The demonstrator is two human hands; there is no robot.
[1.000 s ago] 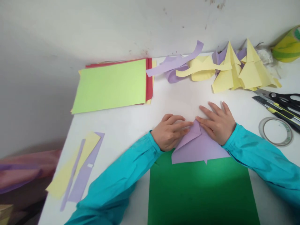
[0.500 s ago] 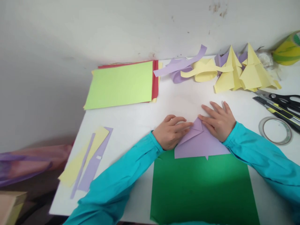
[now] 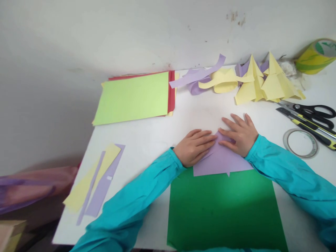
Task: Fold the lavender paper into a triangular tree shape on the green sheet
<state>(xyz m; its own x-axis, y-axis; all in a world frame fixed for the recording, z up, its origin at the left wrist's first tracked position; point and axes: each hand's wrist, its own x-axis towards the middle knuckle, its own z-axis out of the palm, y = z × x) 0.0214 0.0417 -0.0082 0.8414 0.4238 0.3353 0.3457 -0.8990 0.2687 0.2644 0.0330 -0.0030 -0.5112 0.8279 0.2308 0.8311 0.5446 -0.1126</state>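
A folded sheet of purple paper [image 3: 220, 161] lies across the far part of a green sheet [image 3: 223, 210], its pointed top facing away from me. My left hand [image 3: 195, 147] rests flat on the paper's left slanted edge, fingers stretched to the right and covering part of a fold. On the other side, my right hand [image 3: 239, 135] has its fingers spread; its thumb and index finger touch the paper near the tip, and the other fingertips reach over the white table. A small purple point juts out from the paper's near edge.
Light green sheets [image 3: 133, 98] lie stacked over red ones at the back left. Paper strips [image 3: 105, 182] are at the left. Folded yellow paper cones [image 3: 275, 80] stand at the back right. Scissors [image 3: 312, 110], a cutter [image 3: 312, 127], a tape roll [image 3: 300, 143] and yellow-green tape [image 3: 316, 57] are at the right.
My left hand has flattened and slid over the fold by the paper's tip, hiding the small flap seen before. My right hand stays by the tip. The whole view has shifted slightly.
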